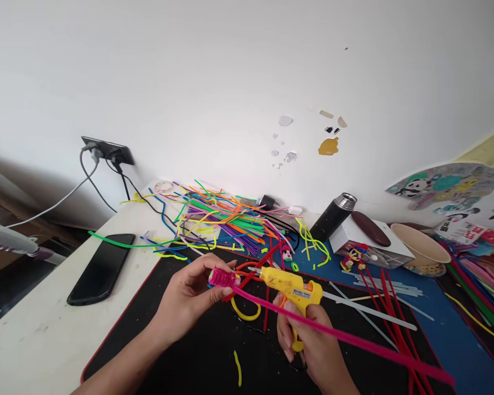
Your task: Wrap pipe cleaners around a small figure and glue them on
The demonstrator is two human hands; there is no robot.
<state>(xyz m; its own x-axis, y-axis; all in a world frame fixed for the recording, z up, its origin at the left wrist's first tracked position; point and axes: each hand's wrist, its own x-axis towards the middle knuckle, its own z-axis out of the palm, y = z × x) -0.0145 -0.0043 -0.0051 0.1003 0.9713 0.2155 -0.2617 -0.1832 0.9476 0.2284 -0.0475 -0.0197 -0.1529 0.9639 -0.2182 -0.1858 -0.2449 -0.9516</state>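
Between the thumb and fingers of my left hand is a small roll of magenta pipe cleaner. Its long loose end stretches off to the lower right, passing in front of my right hand. My right hand is wrapped round the grip of a yellow hot glue gun. The gun's metal nozzle points left, close to the roll; whether they touch I cannot tell. A clear glue stick sticks out from the gun's back. Behind the nozzle lie red, orange and yellow pipe cleaners.
A black mat lies under my hands. Farther back are a heap of coloured pipe cleaners, a black flask, a white box and a beige bowl. A phone rests at the left. Red pipe cleaners lie at right.
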